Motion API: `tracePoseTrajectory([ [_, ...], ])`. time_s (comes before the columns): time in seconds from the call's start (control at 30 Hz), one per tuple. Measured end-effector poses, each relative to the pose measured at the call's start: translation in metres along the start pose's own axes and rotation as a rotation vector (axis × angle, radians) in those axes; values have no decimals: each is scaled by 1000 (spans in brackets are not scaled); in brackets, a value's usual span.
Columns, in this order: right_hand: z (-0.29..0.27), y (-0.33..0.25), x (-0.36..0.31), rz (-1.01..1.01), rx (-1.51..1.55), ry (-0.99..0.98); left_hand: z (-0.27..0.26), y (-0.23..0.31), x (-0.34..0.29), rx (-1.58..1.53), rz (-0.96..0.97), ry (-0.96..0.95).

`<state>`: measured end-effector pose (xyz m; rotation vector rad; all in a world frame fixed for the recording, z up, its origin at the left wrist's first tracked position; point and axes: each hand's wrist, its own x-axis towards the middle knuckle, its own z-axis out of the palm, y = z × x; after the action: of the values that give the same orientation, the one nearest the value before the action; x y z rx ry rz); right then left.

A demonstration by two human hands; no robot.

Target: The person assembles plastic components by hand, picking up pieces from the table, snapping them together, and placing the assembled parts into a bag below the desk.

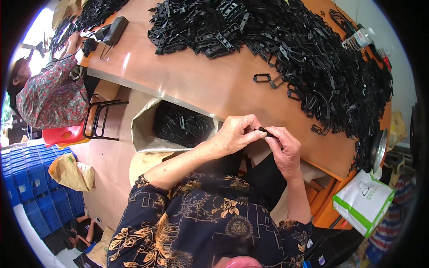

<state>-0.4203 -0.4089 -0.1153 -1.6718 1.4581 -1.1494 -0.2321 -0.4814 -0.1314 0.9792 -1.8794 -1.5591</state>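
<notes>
My left hand (241, 132) and my right hand (284, 147) meet just off the table's front edge. Between their fingertips is a small black plastic part (267, 132), mostly covered by the fingers. Both hands pinch it, the left from one end and the right from the other. Beyond them a big heap of black plastic parts (286, 49) covers the back and right of the wooden table (187, 85). A few loose black frame-shaped pieces (262, 78) lie at the heap's near edge. Below my left hand's side, an open sack (145, 129) holds many similar black parts.
At the left, a person in a floral top (53, 96) sits at the table beside a black box-shaped device (115, 30). Blue crates (33, 178) are stacked on the floor. A plastic bottle (359, 38) lies at the far right, and a white-and-green bag (363, 203) is near my right elbow.
</notes>
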Motion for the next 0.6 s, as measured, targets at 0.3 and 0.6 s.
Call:
tracePoseTrajectory([
  [0.3, 24, 22, 12, 187, 146, 83, -127, -34, 87, 863, 134, 661],
  [0.6, 24, 17, 23, 351, 439, 104, -135, -29, 76, 776, 268, 611],
])
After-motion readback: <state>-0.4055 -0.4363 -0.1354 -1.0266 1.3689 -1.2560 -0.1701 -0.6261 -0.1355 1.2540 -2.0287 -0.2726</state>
